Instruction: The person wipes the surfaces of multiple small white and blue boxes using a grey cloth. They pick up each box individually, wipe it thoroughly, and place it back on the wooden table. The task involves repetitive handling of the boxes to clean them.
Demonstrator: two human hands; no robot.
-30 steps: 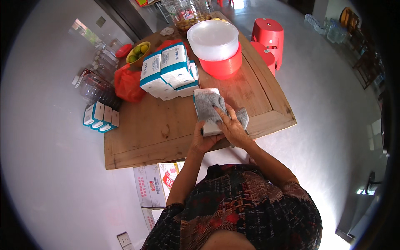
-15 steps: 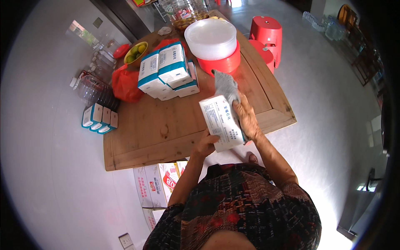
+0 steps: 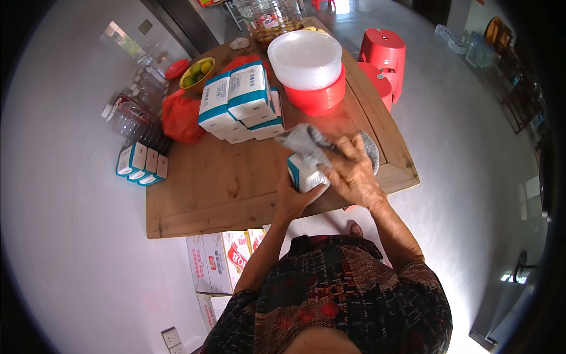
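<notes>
My left hand (image 3: 290,197) grips a white and teal tissue pack (image 3: 308,179) from its left side and below, above the table's front edge. A grey cloth (image 3: 304,140) is bunched in my right hand (image 3: 356,179), lying over the top of that pack and partly hiding it. The fingers of this hand are bent round the cloth, and one end of it hangs out on the right. Beyond my hands, a stack of similar tissue packs (image 3: 247,99) stands on the wooden table (image 3: 200,194).
A red tub with a white lidded container (image 3: 305,59) stands behind the stack. Left of it are a red plastic bag (image 3: 181,118), a yellow fruit bowl (image 3: 197,74), several bottles (image 3: 132,121) and more tissue packs (image 3: 141,164). Red stools (image 3: 383,56) stand right; cartons (image 3: 215,262) sit below.
The pack has been turned from its broad printed face to a teal-edged end. My right hand with the cloth has swung from the pack's right side across its top.
</notes>
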